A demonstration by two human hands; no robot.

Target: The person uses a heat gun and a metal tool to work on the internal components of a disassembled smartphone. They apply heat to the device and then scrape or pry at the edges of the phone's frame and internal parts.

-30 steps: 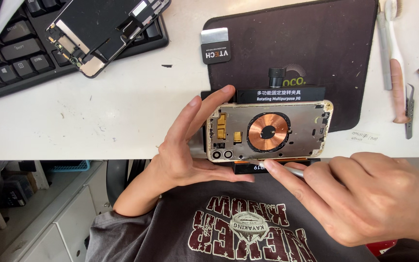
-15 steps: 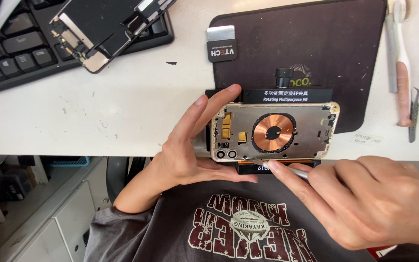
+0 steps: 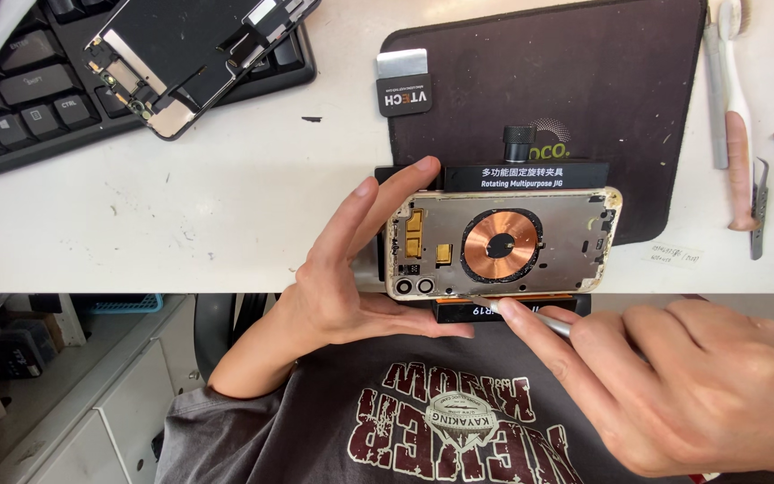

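**Opened phone housing held in jig, tool at lower edge**

Gold-rimmed open phone housing with copper charging coil [image 3: 502,244] lies flat in the black rotating clamp jig [image 3: 530,175], at the near edge of the white worktable [image 3: 181,206].

Left hand [image 3: 351,278] sits at 9 o'clock of the housing: fingers spread, cupping its camera end, thumb under the lower edge. Not closed around it.

Right hand [image 3: 674,385] at 5 o'clock, fingers pinched shut on a thin metal tool [image 3: 530,315]; tip meets the housing's lower rim at 6 o'clock.

Dark brown work mat [image 3: 584,81] at 12 o'clock. Detached phone screen [image 3: 199,45] rests on black keyboard [image 3: 20,99] at 10 o'clock.
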